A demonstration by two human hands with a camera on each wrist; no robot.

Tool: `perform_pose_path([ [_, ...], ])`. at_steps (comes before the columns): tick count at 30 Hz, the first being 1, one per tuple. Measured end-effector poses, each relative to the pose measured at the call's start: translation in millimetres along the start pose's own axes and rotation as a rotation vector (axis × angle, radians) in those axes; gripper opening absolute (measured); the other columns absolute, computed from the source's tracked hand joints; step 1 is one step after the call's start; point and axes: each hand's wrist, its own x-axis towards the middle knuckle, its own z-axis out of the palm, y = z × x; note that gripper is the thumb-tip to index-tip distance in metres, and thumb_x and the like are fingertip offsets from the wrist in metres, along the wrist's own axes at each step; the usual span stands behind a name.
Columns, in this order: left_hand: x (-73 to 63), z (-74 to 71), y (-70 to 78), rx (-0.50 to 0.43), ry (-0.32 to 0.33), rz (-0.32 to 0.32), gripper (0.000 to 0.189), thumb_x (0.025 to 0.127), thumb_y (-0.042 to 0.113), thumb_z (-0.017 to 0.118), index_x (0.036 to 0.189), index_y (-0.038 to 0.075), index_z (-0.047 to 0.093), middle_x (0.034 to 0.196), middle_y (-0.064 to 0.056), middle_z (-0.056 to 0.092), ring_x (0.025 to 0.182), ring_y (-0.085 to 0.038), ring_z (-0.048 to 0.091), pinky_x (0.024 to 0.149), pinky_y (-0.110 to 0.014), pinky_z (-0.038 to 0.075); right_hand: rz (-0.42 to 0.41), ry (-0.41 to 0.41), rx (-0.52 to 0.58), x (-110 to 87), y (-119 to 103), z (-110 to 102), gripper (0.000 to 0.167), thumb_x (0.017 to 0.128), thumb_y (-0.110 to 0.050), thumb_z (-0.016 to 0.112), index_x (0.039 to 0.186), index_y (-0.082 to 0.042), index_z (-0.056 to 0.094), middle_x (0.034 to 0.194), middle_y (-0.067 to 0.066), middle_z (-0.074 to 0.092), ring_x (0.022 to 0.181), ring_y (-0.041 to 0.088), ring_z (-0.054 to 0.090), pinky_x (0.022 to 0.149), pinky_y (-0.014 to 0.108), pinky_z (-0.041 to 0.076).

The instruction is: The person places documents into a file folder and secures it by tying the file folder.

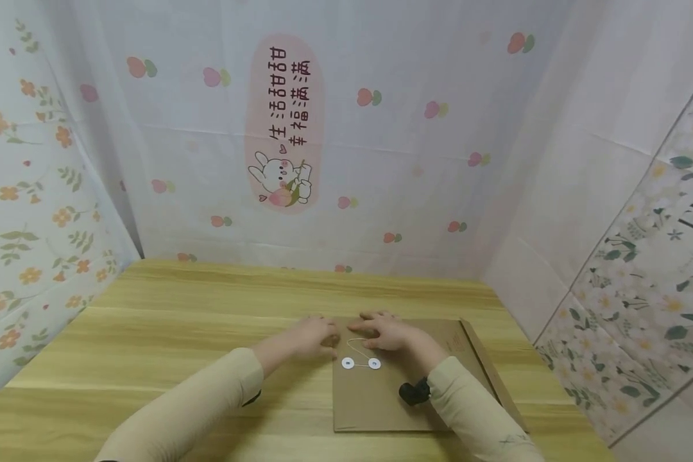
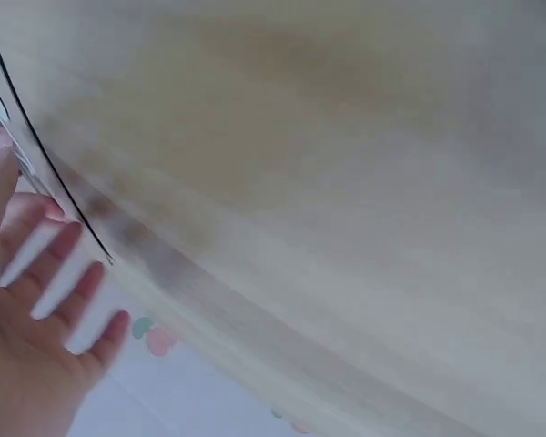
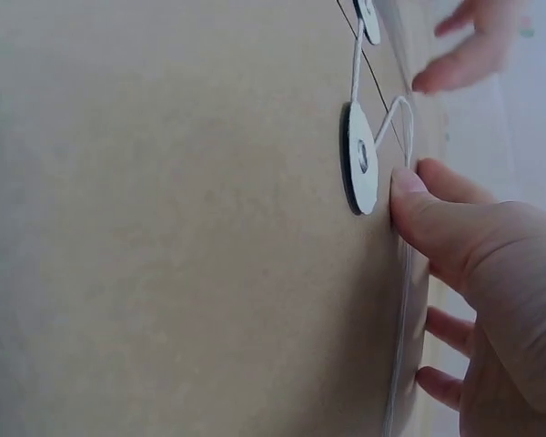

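A brown kraft paper document envelope (image 1: 375, 404) lies flat on the table. Two round white buttons (image 1: 348, 363) sit near its left edge, joined by a thin white string (image 1: 358, 350). From the right button the string loops away toward my right hand (image 1: 385, 332), whose thumb (image 3: 419, 209) rests at the string while the other fingers reach over the envelope, spread apart. My left hand (image 1: 316, 336) is at the envelope's left edge. In the left wrist view its fingers (image 2: 68, 296) are spread and loosely bent, with nothing between them.
The wood-grain table (image 1: 208, 321) extends left of the envelope. A patterned cloth (image 1: 381, 141) hangs behind it, with floral sheets at both sides. A black strap piece (image 1: 414, 391) on my right wrist hangs over the envelope.
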Motion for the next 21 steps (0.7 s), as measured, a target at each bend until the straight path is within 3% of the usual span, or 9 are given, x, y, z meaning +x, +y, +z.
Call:
perform_pose_path([
  [5, 19.0, 0.2, 0.2, 0.010, 0.062, 0.146, 0.026, 0.089, 0.023, 0.068, 0.113, 0.012, 0.068, 0.117, -0.003, 0.064, 0.110, -0.023, 0.057, 0.098, -0.040, 0.043, 0.022, -0.012, 0.026, 0.5, 0, 0, 0.050, 0.095, -0.034, 0.059, 0.143, -0.026, 0.047, 0.154, 0.013, 0.026, 0.139, 0.042, 0.019, 0.105, 0.067, 0.014],
  [7, 26.2, 2.1, 2.4, 0.020, 0.080, 0.173, 0.018, 0.088, 0.020, 0.070, 0.105, 0.014, 0.071, 0.111, -0.001, 0.065, 0.107, -0.021, 0.058, 0.098, -0.039, 0.043, 0.038, -0.007, 0.031, 0.3, 0, -1, 0.051, 0.094, -0.033, 0.060, 0.143, -0.024, 0.047, 0.154, 0.011, 0.027, 0.139, 0.041, 0.020, 0.105, 0.066, 0.015],
  [12, 36.4, 6.0, 5.1, 0.005, 0.068, 0.136, 0.007, 0.087, 0.016, 0.071, 0.094, 0.015, 0.070, 0.094, 0.006, 0.064, 0.102, -0.018, 0.059, 0.106, -0.045, 0.034, 0.056, -0.005, 0.053, -0.4, -1, -2, 0.053, 0.094, -0.032, 0.061, 0.144, -0.020, 0.046, 0.154, 0.009, 0.027, 0.139, 0.038, 0.021, 0.106, 0.066, 0.014],
  [16, 37.6, 8.3, 2.5, -0.014, 0.051, 0.095, 0.002, 0.088, 0.016, 0.069, 0.090, 0.014, 0.069, 0.084, 0.009, 0.061, 0.091, -0.015, 0.057, 0.104, -0.044, 0.037, 0.039, -0.003, 0.069, -1.3, -2, -3, 0.052, 0.094, -0.032, 0.061, 0.143, -0.019, 0.047, 0.154, 0.010, 0.026, 0.139, 0.039, 0.021, 0.105, 0.067, 0.014],
  [21, 35.4, 11.1, 0.3, 0.032, 0.022, 0.084, 0.009, 0.094, 0.019, 0.062, 0.087, 0.017, 0.068, 0.093, 0.008, 0.063, 0.090, -0.013, 0.054, 0.090, -0.037, 0.047, 0.020, -0.004, 0.090, -2.6, -3, -3, 0.050, 0.095, -0.030, 0.060, 0.143, -0.021, 0.048, 0.155, 0.012, 0.025, 0.139, 0.040, 0.020, 0.105, 0.067, 0.013],
])
